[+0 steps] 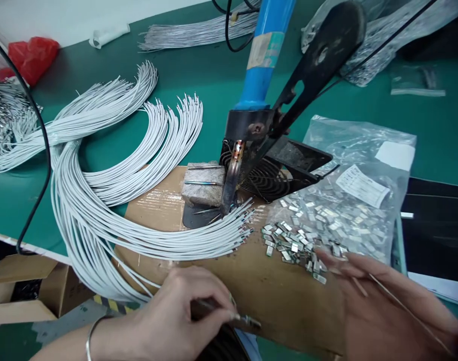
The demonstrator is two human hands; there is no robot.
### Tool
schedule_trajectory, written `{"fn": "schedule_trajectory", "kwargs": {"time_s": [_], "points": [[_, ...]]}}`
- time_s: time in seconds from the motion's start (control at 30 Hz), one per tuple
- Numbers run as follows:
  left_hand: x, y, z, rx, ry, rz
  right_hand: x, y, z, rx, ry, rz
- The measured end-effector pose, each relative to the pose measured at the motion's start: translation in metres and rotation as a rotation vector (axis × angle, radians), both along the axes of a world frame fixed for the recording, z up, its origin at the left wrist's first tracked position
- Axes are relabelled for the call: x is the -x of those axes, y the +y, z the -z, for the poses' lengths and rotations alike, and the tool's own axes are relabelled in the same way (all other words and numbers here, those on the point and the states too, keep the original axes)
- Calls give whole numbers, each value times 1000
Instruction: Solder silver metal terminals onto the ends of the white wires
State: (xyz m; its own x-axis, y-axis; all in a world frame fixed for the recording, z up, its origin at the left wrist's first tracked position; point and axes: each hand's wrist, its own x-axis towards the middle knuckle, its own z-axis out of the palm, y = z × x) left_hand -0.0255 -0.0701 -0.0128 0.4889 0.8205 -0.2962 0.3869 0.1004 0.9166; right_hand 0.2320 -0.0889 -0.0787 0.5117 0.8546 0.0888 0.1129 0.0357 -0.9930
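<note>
Left hand (178, 306) low at the front, fingers pinched shut on a thin dark tool (209, 307) with a metal tip pointing right; exact tool hard to make out. Bangle (91, 338) on that wrist. Right hand (398, 306) enters from the right edge, fingers loosely extended, fingertips (326, 256) just beside a pile of small metal clips (292, 245) on brown cardboard (281, 301). Thin pale strand (409, 313) lies along that hand; can't tell if I'm gripping it. White wires (112, 225) curve in from the left, ends fanned on the cardboard near a stone block (203, 185). Farther back, blue-handled machine (261, 65) with black lever (319, 60) stands over them, cut off at the top. Clear plastic bag (358, 170) of clips on the right, partly hidden by the pile.
</note>
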Motion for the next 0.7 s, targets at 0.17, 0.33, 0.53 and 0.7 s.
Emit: {"fn": "schedule_trajectory", "kwargs": {"time_s": [0.17, 0.33, 0.53, 0.7], "points": [[27, -22, 19, -516, 139, -13, -3, -19, 8, 118, 305, 81], [41, -20, 41, -935, 579, -130, 31, -10, -4, 108, 124, 168], [46, -7, 37, -1019, 532, -129, 24, -16, -11, 142, -392, 135], [52, -7, 6, -644, 340, 45, 12, -16, -1, 51, -751, -104]]}}
